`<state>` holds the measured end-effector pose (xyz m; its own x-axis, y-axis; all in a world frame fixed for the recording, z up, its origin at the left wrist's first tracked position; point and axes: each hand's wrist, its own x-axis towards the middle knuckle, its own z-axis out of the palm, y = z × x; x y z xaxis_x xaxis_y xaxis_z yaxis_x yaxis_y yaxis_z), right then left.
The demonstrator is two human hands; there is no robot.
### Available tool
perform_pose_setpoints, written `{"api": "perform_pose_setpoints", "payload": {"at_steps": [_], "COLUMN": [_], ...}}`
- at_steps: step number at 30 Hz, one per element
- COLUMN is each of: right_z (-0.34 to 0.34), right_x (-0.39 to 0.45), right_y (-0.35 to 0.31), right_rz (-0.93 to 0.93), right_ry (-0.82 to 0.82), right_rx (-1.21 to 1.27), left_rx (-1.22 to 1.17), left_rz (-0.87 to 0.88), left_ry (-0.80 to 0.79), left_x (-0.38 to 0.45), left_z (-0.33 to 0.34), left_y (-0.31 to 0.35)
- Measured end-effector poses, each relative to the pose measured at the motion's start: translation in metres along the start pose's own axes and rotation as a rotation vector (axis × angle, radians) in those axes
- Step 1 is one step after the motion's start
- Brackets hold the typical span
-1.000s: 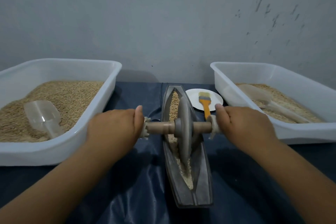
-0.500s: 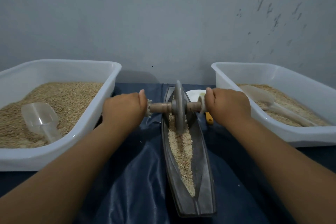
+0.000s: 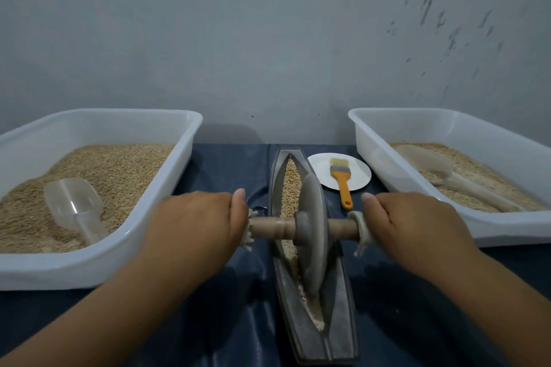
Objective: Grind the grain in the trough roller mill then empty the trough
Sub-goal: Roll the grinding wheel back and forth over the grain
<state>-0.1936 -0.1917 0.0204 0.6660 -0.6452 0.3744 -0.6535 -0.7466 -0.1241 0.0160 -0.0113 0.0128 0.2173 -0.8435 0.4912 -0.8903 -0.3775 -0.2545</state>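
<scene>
A dark boat-shaped trough (image 3: 343, 316) lies lengthwise on the blue cloth in front of me. Pale grain (image 3: 289, 185) fills its groove, whole at the far end and finer near me. A grey roller disc (image 3: 313, 235) stands upright in the groove about mid-trough, on a wooden axle (image 3: 272, 226). My left hand (image 3: 193, 223) grips the axle's left end. My right hand (image 3: 414, 223) grips the right end. Both thumbs point inward along the axle, and white cloth wraps show at each grip.
A white tub (image 3: 143, 235) of grain with a clear scoop (image 3: 74, 205) stands to the left. A second white tub (image 3: 396, 170) with a scoop (image 3: 453, 179) is on the right. A white plate (image 3: 322, 167) carries an orange-handled brush (image 3: 343, 185) behind the trough. A grey wall rises close behind.
The roller went from mid-trough to the far end, then came back toward me to mid-trough. Both hands kept their grip on the axle throughout.
</scene>
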Motion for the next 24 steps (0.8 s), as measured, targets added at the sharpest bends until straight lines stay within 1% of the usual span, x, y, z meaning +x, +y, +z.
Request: {"api": "perform_pose_setpoints", "payload": {"at_steps": [1,2,5,7,10,13,15,17,18,21,24], "right_z": [0.006,0.012,0.03,0.035,0.036,0.029,0.021,0.013,0.009,-0.006,-0.007], "right_x": [0.009,0.019,0.058,0.083,0.103,0.091,0.068,0.043,0.031,-0.002,-0.009], "right_y": [-0.002,-0.003,-0.007,-0.01,-0.014,-0.018,-0.018,-0.016,-0.013,-0.012,-0.013], "right_rz": [0.008,0.01,-0.011,-0.011,-0.022,-0.081,-0.158,-0.203,-0.209,-0.098,-0.08], "right_ry": [0.012,0.023,0.076,0.097,0.109,0.102,0.04,-0.045,-0.078,-0.087,-0.041], "right_rx": [-0.009,-0.031,-0.111,-0.109,-0.076,-0.155,-0.211,-0.205,-0.219,-0.082,-0.065], "left_rx": [0.057,0.082,0.08,0.026,-0.13,-0.198,-0.196,-0.171,-0.171,-0.175,-0.173], "left_rz": [0.035,0.011,-0.079,-0.114,-0.203,-0.285,-0.252,-0.186,-0.188,-0.191,-0.213], "left_ry": [-0.052,-0.098,-0.145,-0.133,-0.139,-0.138,-0.109,-0.099,-0.106,-0.105,-0.092], "left_x": [0.006,0.014,0.046,0.064,0.076,0.068,0.052,0.032,0.024,0.006,0.004], "left_z": [0.008,0.017,0.039,0.049,0.052,0.052,0.045,0.034,0.026,0.005,0.002], "left_y": [0.0,-0.002,-0.006,-0.007,-0.004,-0.003,0.001,0.005,0.007,0.016,0.019]}}
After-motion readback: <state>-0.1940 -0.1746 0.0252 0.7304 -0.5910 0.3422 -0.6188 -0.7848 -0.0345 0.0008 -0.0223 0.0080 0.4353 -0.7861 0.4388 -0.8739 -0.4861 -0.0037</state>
